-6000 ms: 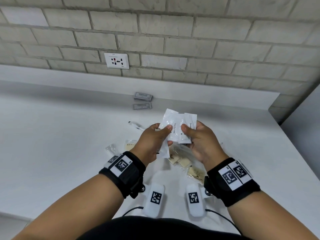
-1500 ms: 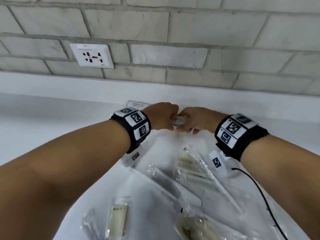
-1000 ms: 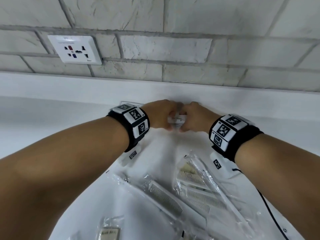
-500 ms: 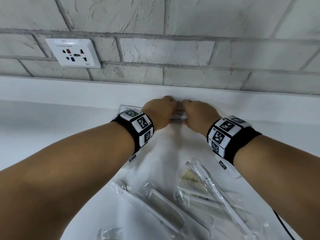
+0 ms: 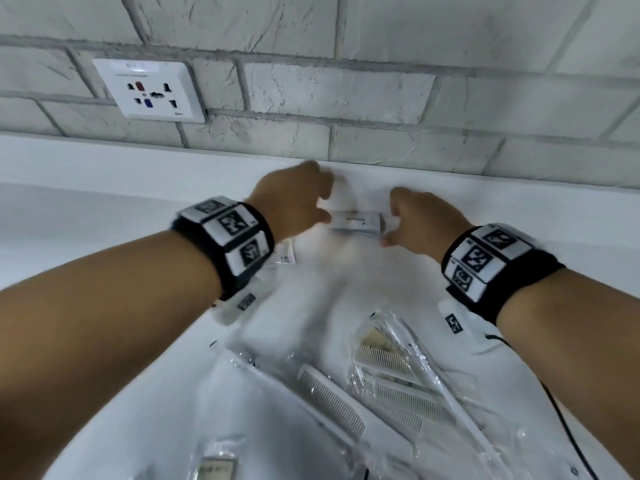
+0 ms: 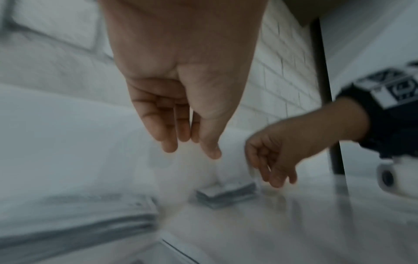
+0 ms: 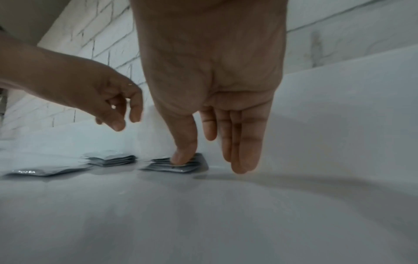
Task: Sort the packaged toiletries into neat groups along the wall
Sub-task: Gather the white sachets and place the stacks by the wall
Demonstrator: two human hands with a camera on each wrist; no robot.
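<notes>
A small stack of white sachets [image 5: 356,221] lies on the white counter [image 5: 104,237] against the wall ledge. My left hand [image 5: 323,202] hovers just left of it with relaxed fingers, holding nothing. On the stack's other side my right hand [image 5: 391,220] is open. In the right wrist view its thumb tip rests on the stack [image 7: 192,167], with the fingers [image 7: 239,160] straight. The left wrist view shows my left hand [image 6: 192,150] empty above the stack [image 6: 226,194]. More sachet piles [image 7: 110,159] lie to the left along the wall.
Several combs in clear wrappers [image 5: 332,400] lie heaped on the near counter, with another small packet [image 5: 214,472] at the bottom edge. A loose sachet [image 5: 285,256] peeks out by my left wrist. A wall socket [image 5: 149,88] sits upper left. A black cable [image 5: 571,445] runs at right.
Both hands carried the sachets from mid-counter to the wall, pressed them together there, then let go and drew apart. The stack now lies by itself at the ledge.
</notes>
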